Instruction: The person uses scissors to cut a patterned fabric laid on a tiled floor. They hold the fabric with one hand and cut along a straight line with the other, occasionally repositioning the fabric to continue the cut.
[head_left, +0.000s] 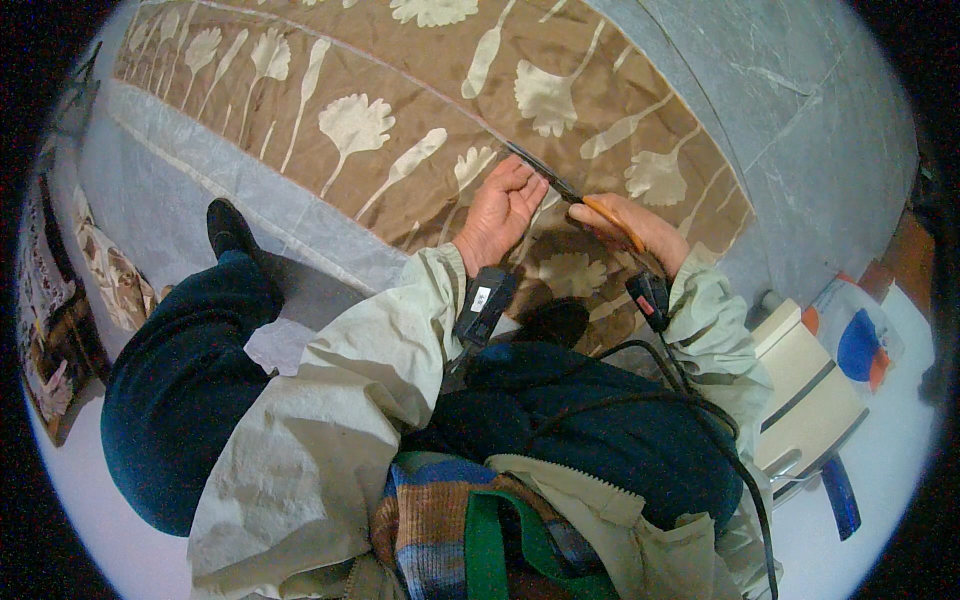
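A long brown fabric piece (420, 97) with pale flower and leaf shapes lies spread over the grey floor. My right hand (634, 225) grips the orange handles of a pair of scissors (546, 169). Their dark blades point up and to the left, along a thin pale line that runs lengthwise on the cloth. Beside the blades, my left hand (504, 204) is turned partly palm up, its curled fingertips at the fabric by the blade. Whether those fingers pinch the cloth is unclear. How far the blades are apart cannot be made out.
Small black devices (485, 304) are strapped at both wrists, with a black cable (720, 412) trailing on the right. My bent legs and dark shoe (227, 227) border the cloth. A cream case (806, 382) and a clear plastic bag (862, 337) lie right; crumpled brown material (112, 262) lies left.
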